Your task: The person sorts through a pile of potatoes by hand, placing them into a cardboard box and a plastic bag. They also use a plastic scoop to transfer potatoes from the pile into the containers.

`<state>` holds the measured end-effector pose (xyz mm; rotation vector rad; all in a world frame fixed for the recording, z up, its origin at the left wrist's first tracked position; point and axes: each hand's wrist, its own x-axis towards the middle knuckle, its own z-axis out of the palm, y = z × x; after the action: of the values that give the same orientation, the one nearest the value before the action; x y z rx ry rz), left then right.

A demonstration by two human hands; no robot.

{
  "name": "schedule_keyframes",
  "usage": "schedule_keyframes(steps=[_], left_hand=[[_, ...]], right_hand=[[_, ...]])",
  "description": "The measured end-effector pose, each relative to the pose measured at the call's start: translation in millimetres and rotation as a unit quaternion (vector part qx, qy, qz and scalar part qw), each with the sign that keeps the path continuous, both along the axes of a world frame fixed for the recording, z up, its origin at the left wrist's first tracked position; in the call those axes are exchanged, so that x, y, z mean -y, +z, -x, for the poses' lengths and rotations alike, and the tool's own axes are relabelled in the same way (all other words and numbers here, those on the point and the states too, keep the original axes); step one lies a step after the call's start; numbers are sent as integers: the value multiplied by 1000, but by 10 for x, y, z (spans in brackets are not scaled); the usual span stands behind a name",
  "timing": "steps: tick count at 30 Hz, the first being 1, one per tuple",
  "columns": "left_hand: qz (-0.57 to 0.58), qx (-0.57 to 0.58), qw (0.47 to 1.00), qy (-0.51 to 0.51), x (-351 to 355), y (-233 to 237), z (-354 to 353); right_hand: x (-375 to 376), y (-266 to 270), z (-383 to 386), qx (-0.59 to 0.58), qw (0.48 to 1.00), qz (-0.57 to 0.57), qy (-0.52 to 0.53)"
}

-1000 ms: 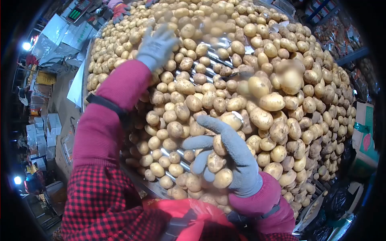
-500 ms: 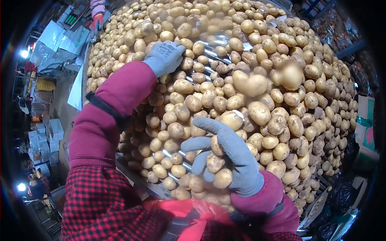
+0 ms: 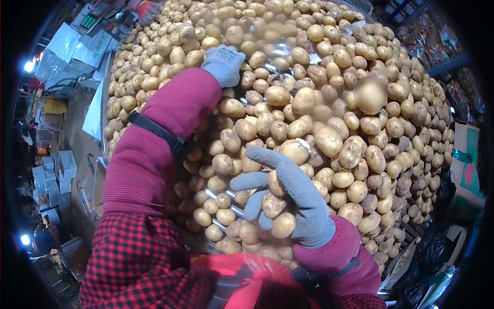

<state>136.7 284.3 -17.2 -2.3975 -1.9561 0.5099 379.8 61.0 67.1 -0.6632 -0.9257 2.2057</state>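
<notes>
Gloved hands at a broad heap of potatoes (image 3: 327, 141), seen from above. The right hand (image 3: 310, 206), over the near part of the heap, is curled around three potatoes (image 3: 283, 225), two digits extended. The left hand (image 3: 225, 65), farther forward, rests knuckles-up among the potatoes, fingers bent down; with its fingertips hidden, whether it grips one cannot be told. Metal bars (image 3: 236, 211) show through gaps. Upper left: another person's red-gloved hand (image 3: 147, 10), beside the heap's edge.
</notes>
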Motion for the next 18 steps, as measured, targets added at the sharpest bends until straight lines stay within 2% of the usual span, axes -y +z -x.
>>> schedule_keyframes(steps=[1,5,6,8,9,10,11,13,15,16,17,18], left_hand=[[8,4,1000,-2,4,-6,-15],[-17,44,999,-11,-11,-98,28],[-20,44,999,-10,-5,-132,85],[-66,133,989,-29,15,-205,209],[-68,131,988,-31,58,-141,196],[-75,269,960,31,174,-35,159],[-77,399,909,92,316,74,123],[-40,619,783,48,689,285,47],[-19,653,757,-19,1200,770,-176],[3,643,763,-68,1418,905,-222],[24,632,766,-116,1535,978,-247],[26,633,741,-223,1530,988,-296]], right_hand=[[9,-4,4,23,998,-64,3],[-22,5,-24,4,1000,-4,21],[-10,-3,-24,0,1000,-21,19],[13,-29,-26,-6,999,-41,16],[22,-47,-30,21,995,-99,5],[31,-63,-33,48,987,-156,-8],[40,-70,-27,46,987,-155,-11],[43,-96,-6,-43,997,-37,-50],[46,-211,-25,-45,996,-58,-55],[52,-219,-36,-132,983,96,-81],[60,-218,-45,-216,939,246,-105],[62,-192,-49,-215,939,245,-107]])
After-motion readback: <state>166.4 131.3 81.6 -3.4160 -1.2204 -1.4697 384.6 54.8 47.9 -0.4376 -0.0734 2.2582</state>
